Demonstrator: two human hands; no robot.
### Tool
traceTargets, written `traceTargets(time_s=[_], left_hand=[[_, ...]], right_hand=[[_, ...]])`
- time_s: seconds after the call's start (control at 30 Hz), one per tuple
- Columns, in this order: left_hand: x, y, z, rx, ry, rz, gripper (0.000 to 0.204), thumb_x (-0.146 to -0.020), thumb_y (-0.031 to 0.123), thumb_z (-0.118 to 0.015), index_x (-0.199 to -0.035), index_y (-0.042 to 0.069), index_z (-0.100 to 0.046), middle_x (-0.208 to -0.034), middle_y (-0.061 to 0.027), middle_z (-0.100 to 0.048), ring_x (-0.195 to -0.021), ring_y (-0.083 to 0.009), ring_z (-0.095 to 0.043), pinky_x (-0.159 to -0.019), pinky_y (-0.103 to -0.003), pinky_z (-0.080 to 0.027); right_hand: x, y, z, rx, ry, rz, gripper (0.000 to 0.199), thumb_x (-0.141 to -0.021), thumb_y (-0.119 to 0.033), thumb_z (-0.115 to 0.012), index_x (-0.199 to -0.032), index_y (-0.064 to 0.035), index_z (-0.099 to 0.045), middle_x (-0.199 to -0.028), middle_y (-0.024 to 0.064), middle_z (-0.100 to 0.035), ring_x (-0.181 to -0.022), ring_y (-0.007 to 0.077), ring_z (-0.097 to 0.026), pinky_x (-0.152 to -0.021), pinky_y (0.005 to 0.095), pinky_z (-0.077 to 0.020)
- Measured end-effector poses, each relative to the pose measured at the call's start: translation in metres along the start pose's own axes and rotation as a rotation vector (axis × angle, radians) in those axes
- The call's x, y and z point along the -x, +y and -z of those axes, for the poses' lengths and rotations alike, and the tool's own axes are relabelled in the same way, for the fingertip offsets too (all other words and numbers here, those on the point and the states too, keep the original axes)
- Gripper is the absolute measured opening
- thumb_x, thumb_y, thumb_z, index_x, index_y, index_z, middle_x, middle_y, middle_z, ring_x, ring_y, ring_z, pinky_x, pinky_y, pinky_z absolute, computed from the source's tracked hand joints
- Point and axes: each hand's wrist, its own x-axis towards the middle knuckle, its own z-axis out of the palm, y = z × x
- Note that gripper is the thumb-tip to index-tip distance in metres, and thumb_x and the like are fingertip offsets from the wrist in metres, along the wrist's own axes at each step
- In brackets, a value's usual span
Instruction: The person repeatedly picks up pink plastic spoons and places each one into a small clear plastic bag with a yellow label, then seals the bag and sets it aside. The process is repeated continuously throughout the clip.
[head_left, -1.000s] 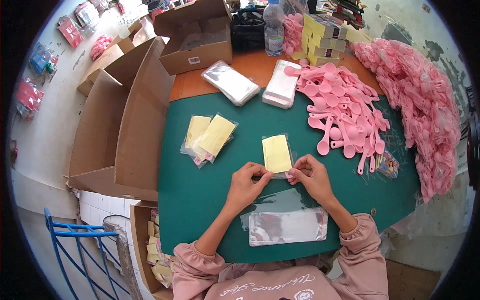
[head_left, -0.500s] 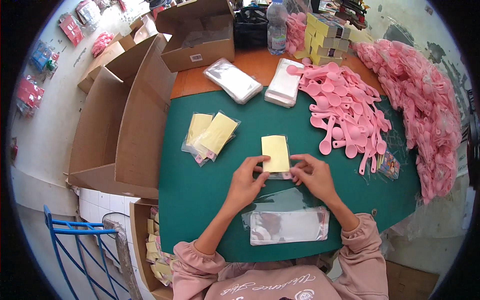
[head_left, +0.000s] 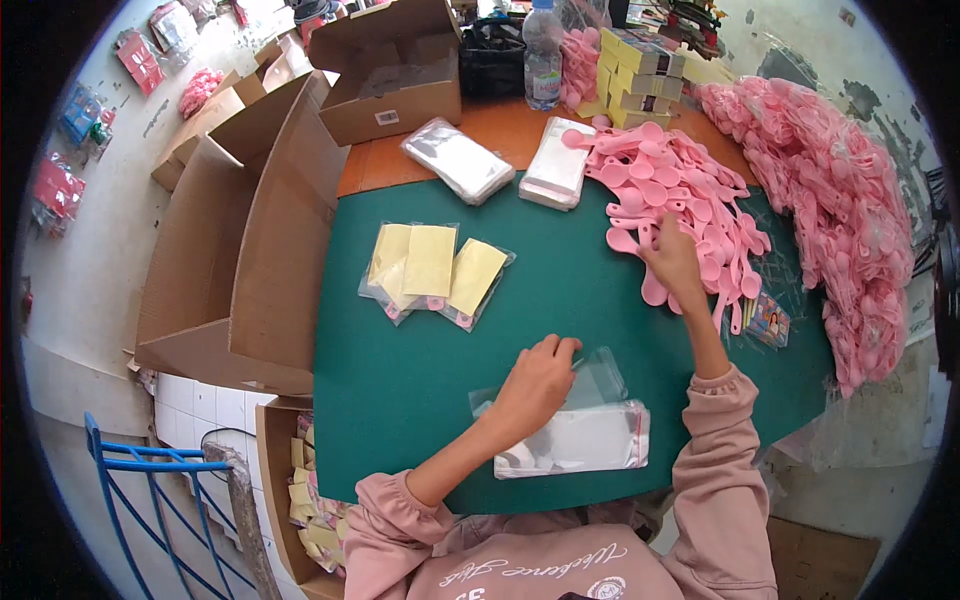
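Note:
My left hand [head_left: 537, 385] rests on a stack of clear plastic bags [head_left: 590, 440] near the table's front edge, with its fingertips on the top bag, which is lifted at one corner. My right hand [head_left: 672, 262] reaches out to the pile of pink spoons [head_left: 680, 195] on the green mat [head_left: 420, 380], fingers curled over them; whether it grips one I cannot tell. Three bagged yellow cards [head_left: 432, 268] lie overlapping on the mat to the left.
Open cardboard boxes [head_left: 250, 250] stand at the left edge and one box [head_left: 395, 75] at the back. Two stacks of clear bags [head_left: 455, 160] lie at the back. A big heap of pink spoons [head_left: 840, 200] fills the right. A water bottle [head_left: 543, 55] stands behind.
The yellow bagged card that both hands held now lies with the two others at the left. My left hand dropped to the clear bags; my right hand went out to the pink spoons.

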Motion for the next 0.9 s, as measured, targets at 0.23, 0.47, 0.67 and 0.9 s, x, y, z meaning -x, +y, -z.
traceTargets(time_s=[0.23,0.47,0.67,0.9], left_hand=[[-0.013,-0.021,0.026,0.329,-0.111,0.04,0.021,-0.074,0.005,-0.059,-0.094,-0.001,-0.054,-0.08,-0.009,-0.057,-0.072,-0.0184,-0.058,-0.065,-0.028,-0.047],[-0.025,-0.028,0.034,0.951,-0.208,0.392,0.015,-0.083,0.012,-0.058,-0.089,-0.002,-0.055,-0.083,-0.0083,-0.064,-0.075,-0.011,-0.061,-0.065,-0.021,-0.047],[-0.026,-0.03,0.036,1.033,-0.187,0.472,0.022,-0.082,0.015,-0.06,-0.097,-0.001,-0.057,-0.085,-0.0064,-0.064,-0.076,-0.0093,-0.059,-0.065,-0.021,-0.046],[-0.027,-0.026,0.029,1.073,-0.261,0.34,0.031,-0.089,0.022,-0.051,-0.108,-0.002,-0.056,-0.09,-0.0035,-0.06,-0.081,-0.0072,-0.054,-0.069,-0.02,-0.044]], right_hand=[[0.041,-0.024,0.054,-0.966,-0.214,-0.145,0.021,-0.087,-0.015,-0.05,-0.102,0.0001,-0.051,-0.07,0.0044,-0.054,-0.061,0.0103,-0.056,-0.05,0.0229,-0.0464],[0.078,-0.063,0.039,-0.996,0.021,-0.05,0.015,-0.09,-0.011,-0.046,-0.098,0.0008,-0.05,-0.069,0.0047,-0.053,-0.06,0.0108,-0.057,-0.052,0.0233,-0.051],[0.083,-0.072,0.033,-1.136,0.026,-0.006,0.012,-0.088,-0.008,-0.047,-0.095,0.0013,-0.049,-0.071,0.0066,-0.055,-0.061,0.0138,-0.06,-0.054,0.0258,-0.0537],[0.088,-0.08,0.028,-0.909,-0.059,0.021,0.018,-0.085,-0.008,-0.055,-0.098,-0.0018,-0.046,-0.07,0.0049,-0.058,-0.058,0.005,-0.051,-0.051,0.0183,-0.042]])
